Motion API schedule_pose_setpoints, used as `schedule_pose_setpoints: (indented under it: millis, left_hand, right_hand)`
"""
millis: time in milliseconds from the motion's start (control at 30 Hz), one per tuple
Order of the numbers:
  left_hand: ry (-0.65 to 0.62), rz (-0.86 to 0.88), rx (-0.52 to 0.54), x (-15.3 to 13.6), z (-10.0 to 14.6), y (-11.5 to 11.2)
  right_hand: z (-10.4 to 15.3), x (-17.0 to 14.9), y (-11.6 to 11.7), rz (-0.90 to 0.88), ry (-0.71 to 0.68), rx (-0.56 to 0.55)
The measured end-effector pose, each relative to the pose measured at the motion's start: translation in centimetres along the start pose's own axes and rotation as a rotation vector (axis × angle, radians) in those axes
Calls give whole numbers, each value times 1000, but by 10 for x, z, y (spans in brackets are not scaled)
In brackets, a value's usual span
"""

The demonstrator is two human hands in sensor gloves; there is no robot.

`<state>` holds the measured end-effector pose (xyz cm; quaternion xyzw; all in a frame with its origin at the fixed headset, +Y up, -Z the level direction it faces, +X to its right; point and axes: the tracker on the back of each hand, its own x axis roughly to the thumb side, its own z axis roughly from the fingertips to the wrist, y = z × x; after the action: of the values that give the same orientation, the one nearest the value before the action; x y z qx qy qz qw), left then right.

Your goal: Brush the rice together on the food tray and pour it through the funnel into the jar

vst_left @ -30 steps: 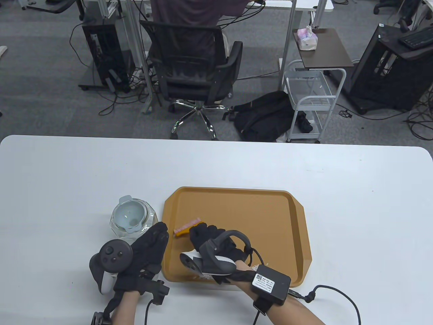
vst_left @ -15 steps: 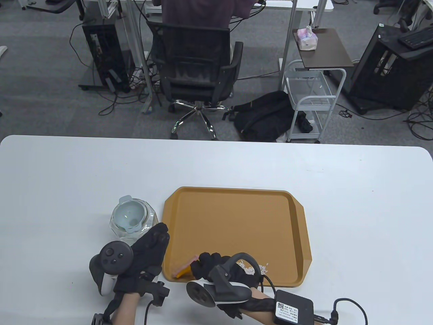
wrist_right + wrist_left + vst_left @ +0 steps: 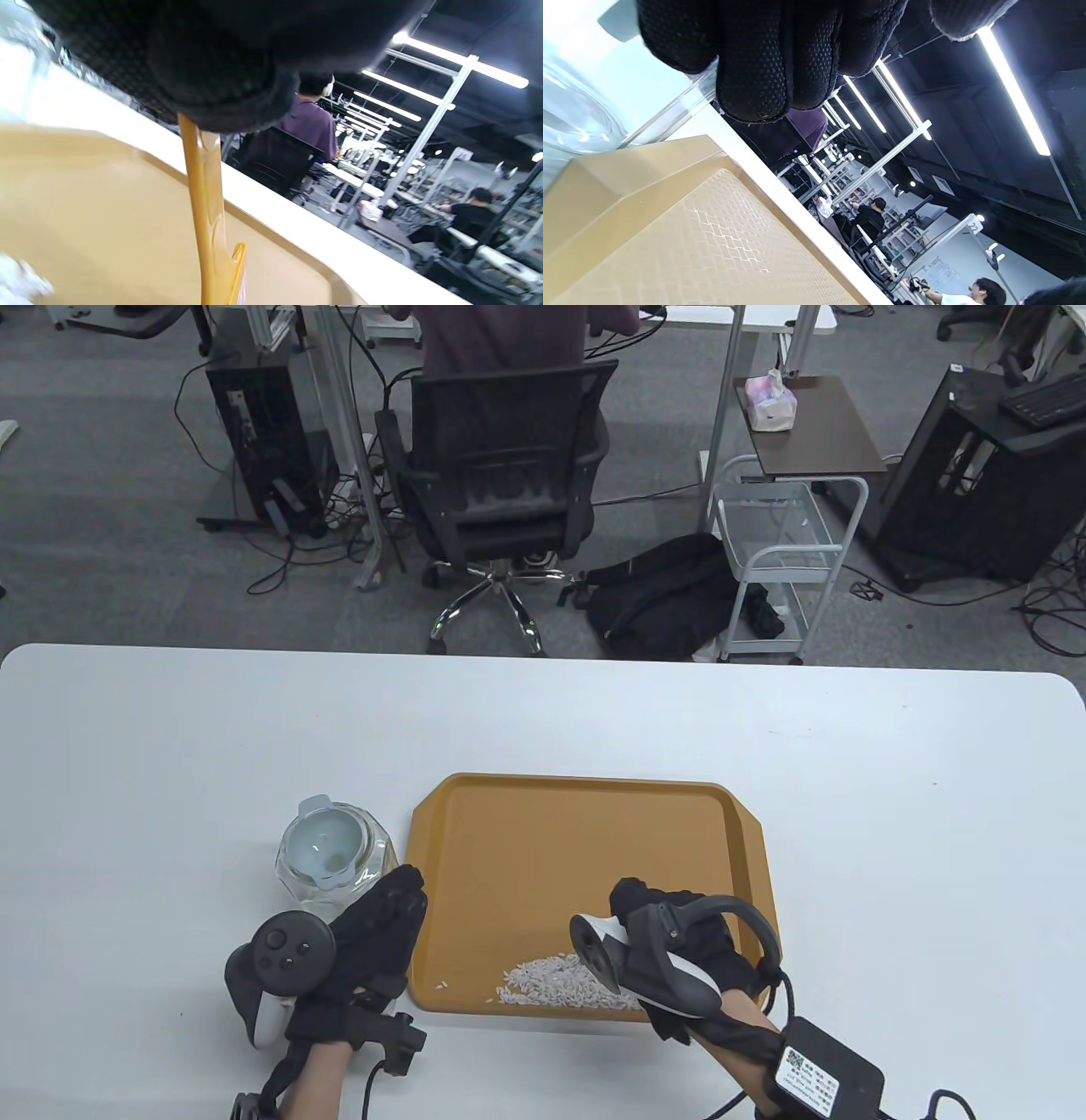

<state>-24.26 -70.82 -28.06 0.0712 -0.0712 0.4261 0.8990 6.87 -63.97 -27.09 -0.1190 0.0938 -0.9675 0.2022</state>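
Note:
A brown food tray (image 3: 594, 831) lies on the white table. White rice (image 3: 560, 982) sits in a loose heap against the tray's near rim, with a stray grain or two to its left. My right hand (image 3: 670, 937) hovers over the tray's near right part, just right of the heap, gripping a yellow-handled brush (image 3: 208, 212); the table view hides the brush under the hand. A glass jar (image 3: 293, 878) with a pale funnel (image 3: 327, 844) in its mouth stands left of the tray. My left hand (image 3: 386, 912) lies flat, fingers straight, between the jar and the tray's left rim.
The white table (image 3: 891, 831) stretches wide to the right and far side. A black box with a cable (image 3: 827, 1073) rides on my right forearm. Beyond the far edge stand an office chair (image 3: 501, 483) with a seated person, a backpack and a wire cart.
My right hand swept the brush from the tray's left middle down to the near rim, then rightward, leaving the rice heaped along the near rim. The left hand stayed put.

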Motion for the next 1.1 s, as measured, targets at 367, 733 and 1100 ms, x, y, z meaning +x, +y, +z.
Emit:
schedule_pose_setpoints:
  millis: [367, 733, 1100]
  left_hand:
    - [2, -1, 1, 0, 0, 0]
    - [-10, -2, 15, 2, 2, 3]
    - [-4, 8, 23, 1, 2, 6]
  right_hand:
    - [-5, 32, 22, -35, -57, 37]
    - [-31, 85, -18, -341, -134, -77]
    - [-39, 101, -37, -533, -148, -163]
